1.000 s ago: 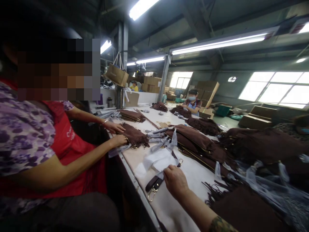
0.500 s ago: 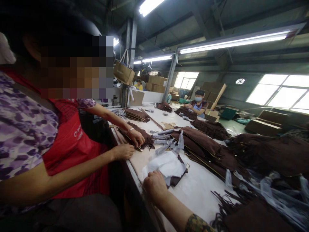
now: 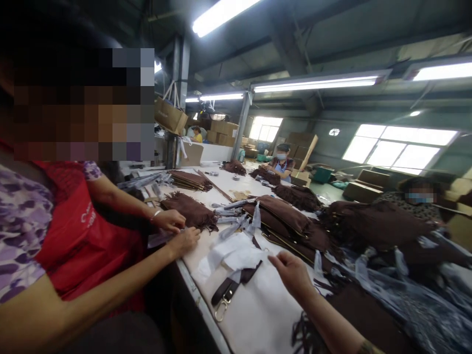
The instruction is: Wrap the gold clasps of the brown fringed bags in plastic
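Note:
My right hand [image 3: 291,273] reaches in from the lower right, fingers drawn together at the edge of a crumpled white sheet [image 3: 236,253]. Whatever is between the fingertips, if anything, cannot be made out. Partly under that sheet lies a dark brown strap [image 3: 230,285], its metal swivel clasp [image 3: 221,309] pointing toward the table edge. Just beyond sits a stack of brown zippered pouches [image 3: 280,214] with plastic-wrapped parts. Closer to me is brown fringed material [image 3: 365,309]. My left hand is out of the picture.
Close on the left, a co-worker in a red apron [image 3: 92,246] has both hands [image 3: 180,233] near a brown fringed piece [image 3: 191,209]. The metal table edge [image 3: 201,305] runs along the front. More brown piles [image 3: 372,221] and plastic wrapping [image 3: 420,295] occupy the right; other people sit farther off.
My hand has shifted right across the white sheet, and the strap with its clasp now shows. The co-worker's hands have drawn back from the fringed piece. The view has turned right.

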